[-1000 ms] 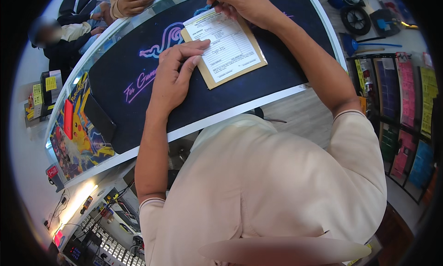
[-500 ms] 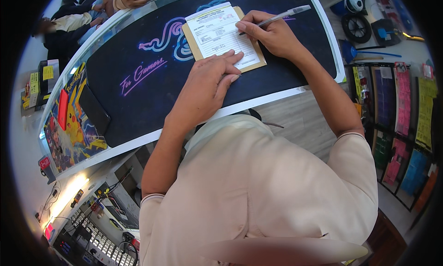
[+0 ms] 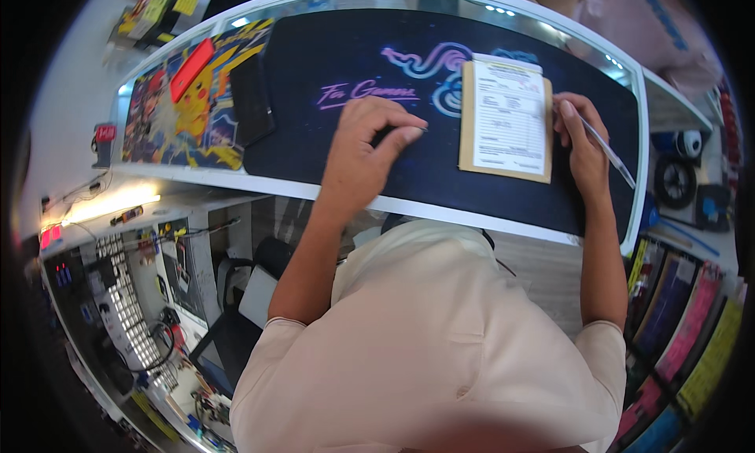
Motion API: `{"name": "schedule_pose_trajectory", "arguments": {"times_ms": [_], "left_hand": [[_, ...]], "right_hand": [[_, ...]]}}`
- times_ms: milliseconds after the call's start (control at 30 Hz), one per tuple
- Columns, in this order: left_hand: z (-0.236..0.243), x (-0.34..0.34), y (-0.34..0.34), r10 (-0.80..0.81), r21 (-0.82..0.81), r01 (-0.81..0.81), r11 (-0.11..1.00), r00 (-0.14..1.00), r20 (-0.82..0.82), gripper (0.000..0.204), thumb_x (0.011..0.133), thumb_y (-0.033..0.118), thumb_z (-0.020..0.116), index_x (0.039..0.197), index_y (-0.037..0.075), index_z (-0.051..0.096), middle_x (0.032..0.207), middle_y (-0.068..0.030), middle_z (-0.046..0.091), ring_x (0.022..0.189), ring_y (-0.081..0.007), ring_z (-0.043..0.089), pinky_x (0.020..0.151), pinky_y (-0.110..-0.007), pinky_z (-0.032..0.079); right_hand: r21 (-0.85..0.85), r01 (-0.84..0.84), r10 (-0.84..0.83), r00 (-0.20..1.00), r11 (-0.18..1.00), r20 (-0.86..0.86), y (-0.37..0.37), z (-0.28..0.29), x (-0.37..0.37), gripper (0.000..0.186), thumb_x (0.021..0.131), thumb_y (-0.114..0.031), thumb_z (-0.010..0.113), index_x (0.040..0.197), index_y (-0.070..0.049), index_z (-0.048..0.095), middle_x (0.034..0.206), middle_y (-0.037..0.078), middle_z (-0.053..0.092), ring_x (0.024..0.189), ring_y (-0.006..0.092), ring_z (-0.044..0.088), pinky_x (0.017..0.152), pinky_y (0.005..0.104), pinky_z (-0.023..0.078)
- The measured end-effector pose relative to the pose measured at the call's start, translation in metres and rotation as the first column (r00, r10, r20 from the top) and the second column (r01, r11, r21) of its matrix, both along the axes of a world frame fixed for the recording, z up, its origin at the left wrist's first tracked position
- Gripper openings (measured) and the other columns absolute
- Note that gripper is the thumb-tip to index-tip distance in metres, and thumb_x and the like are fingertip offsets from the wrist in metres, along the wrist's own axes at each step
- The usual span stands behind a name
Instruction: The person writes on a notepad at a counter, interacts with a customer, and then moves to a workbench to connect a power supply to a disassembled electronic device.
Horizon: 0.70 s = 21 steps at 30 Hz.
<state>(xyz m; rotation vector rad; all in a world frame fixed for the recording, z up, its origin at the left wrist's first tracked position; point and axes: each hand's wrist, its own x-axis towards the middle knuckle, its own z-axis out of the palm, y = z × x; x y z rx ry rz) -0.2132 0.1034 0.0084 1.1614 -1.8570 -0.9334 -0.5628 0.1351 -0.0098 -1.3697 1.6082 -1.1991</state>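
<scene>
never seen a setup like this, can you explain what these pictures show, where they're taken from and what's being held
There is no machine: a person works bare-handed. Every picture comes from one wide camera on that person's head, looking down, so straight edges curve. On the white-edged counter lie a dark mat, a colourful picture mat, a red rectangular thing, a flat black thing and a paper form on a tan backing. The right hand holds a pen beside the form's right edge. The left hand is over the dark mat, thumb and forefinger close together; whether they hold anything, I cannot tell.
</scene>
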Motion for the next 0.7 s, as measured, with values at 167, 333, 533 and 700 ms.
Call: {"name": "schedule_pose_trajectory", "arguments": {"times_ms": [167, 333, 533, 700], "left_hand": [[-0.002, 0.063, -0.021, 0.208, 0.035, -0.219, 0.975, 0.956, 0.207, 0.016, 0.097, 0.017, 0.074, 0.108, 0.008, 0.083, 0.099, -0.0056, 0.071, 0.104, -0.0246, 0.058, 0.097, -0.038, 0.045], [-0.012, 0.073, -0.023, 0.246, -0.149, -0.21, 0.966, 0.924, 0.293, 0.015, 0.097, 0.015, 0.074, 0.107, 0.012, 0.085, 0.104, -0.0059, 0.07, 0.107, -0.0256, 0.057, 0.098, -0.04, 0.045], [-0.01, 0.068, -0.022, 0.324, -0.15, -0.291, 0.945, 0.899, 0.295, 0.014, 0.094, 0.016, 0.078, 0.106, 0.009, 0.082, 0.111, -0.006, 0.068, 0.111, -0.0269, 0.056, 0.101, -0.04, 0.044], [-0.017, 0.074, -0.026, 0.313, -0.131, -0.288, 0.949, 0.913, 0.263, 0.013, 0.097, 0.017, 0.076, 0.104, 0.006, 0.079, 0.112, -0.0067, 0.069, 0.112, -0.0264, 0.059, 0.102, -0.039, 0.045]], "right_hand": [[-0.017, -0.027, 0.026, 0.999, 1.0, -0.031, -0.001, -0.005, -0.002, 0.03, 0.112, -0.031, 0.063, 0.12, -0.005, 0.074, 0.087, -0.002, 0.064, 0.078, 0.0044, 0.054, 0.063, 0.0211, 0.04], [-0.022, -0.003, 0.002, 0.999, 1.0, -0.034, -0.002, -0.008, -0.005, 0.031, 0.111, -0.031, 0.063, 0.122, -0.004, 0.074, 0.086, -0.002, 0.062, 0.075, 0.0044, 0.049, 0.064, 0.0212, 0.038], [0.015, 0.039, -0.039, 0.999, 0.999, -0.023, -0.001, -0.005, -0.002, 0.032, 0.111, -0.032, 0.063, 0.12, -0.003, 0.075, 0.086, -0.002, 0.062, 0.075, 0.0045, 0.049, 0.065, 0.0211, 0.038], [-0.009, 0.067, -0.065, 0.988, 0.998, 0.141, 0.001, 0.002, -0.001, 0.034, 0.112, -0.033, 0.061, 0.118, -0.003, 0.075, 0.093, 0.0, 0.067, 0.081, 0.0066, 0.056, 0.069, 0.0224, 0.042]]}}
